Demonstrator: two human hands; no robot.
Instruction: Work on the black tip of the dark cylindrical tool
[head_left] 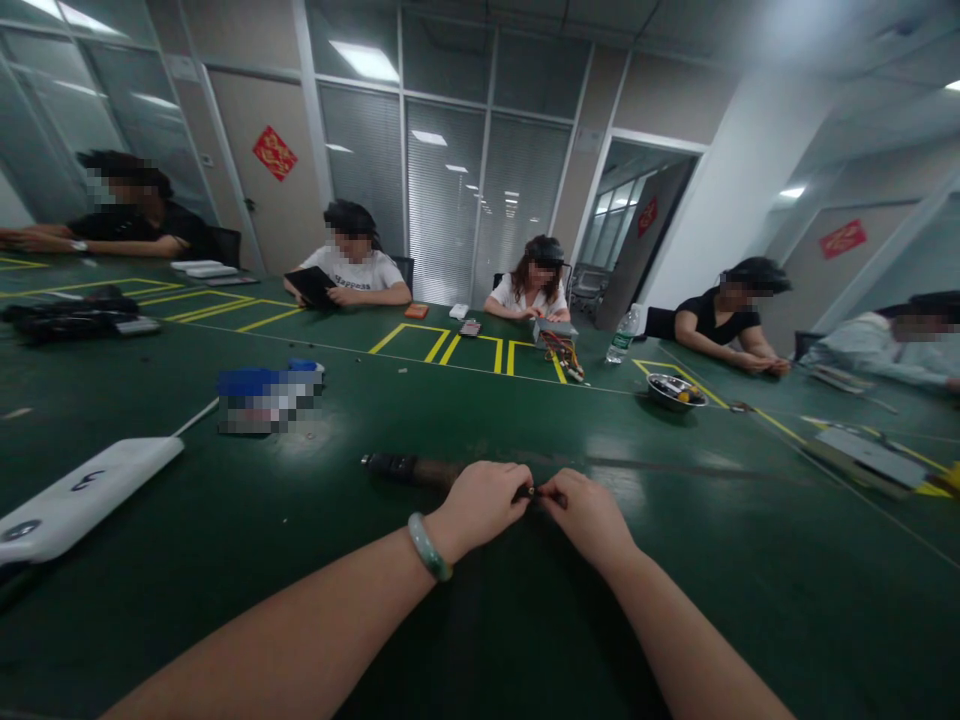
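Head view: the left grip, with a green bangle on its wrist, and the right grip are both closed. Together they pinch a small dark thing near the middle of the green bench. A long dark tool lies just past the left grip. A metal bowl sits farther off, to the right.
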